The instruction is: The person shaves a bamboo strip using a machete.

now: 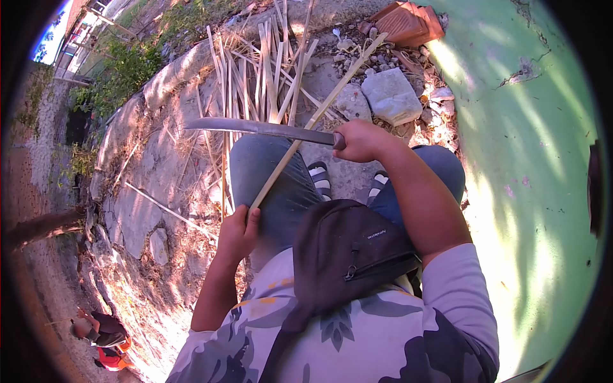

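My right hand (361, 140) is closed round the handle of a long machete (268, 127), whose blade points left above my knee. The blade lies across a long pale bamboo strip (324, 105), near the strip's middle. My left hand (240, 231) grips the lower end of this strip beside my left thigh. From there the strip slants up to the right, past the stones. Beyond my knees a pile of split bamboo strips (265, 70) lies on the ground.
A pale stone block (391, 96) and a reddish hollow brick (408, 24) lie ahead. A green wall (530, 159) runs along the right. A single thin strip (167, 209) lies on the ground at left. Another person (108, 332) is at the lower left.
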Motion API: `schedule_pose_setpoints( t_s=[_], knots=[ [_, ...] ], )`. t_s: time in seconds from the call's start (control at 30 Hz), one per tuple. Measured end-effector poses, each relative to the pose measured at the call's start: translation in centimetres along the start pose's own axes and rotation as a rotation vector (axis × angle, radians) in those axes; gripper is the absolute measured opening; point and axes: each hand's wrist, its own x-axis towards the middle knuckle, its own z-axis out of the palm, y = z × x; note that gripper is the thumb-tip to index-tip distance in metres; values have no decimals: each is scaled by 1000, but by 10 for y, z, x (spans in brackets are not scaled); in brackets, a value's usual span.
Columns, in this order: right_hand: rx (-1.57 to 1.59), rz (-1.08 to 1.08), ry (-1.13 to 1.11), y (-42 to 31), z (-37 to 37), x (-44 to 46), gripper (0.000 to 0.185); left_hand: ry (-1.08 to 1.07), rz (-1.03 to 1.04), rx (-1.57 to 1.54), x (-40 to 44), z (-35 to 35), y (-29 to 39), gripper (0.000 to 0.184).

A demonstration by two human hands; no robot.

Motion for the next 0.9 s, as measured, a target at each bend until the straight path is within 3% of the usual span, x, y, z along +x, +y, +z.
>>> schedule_pose_setpoints(
  t_s=[0.2, 0.9],
  knots=[
    [-24, 87, -105, -2, -6, 7, 30, 11, -17, -5, 0, -1, 5, 44],
    [-13, 68, -85, 5, -10, 5, 32, 31, 9, 12, -1, -1, 6, 44]
  ],
)
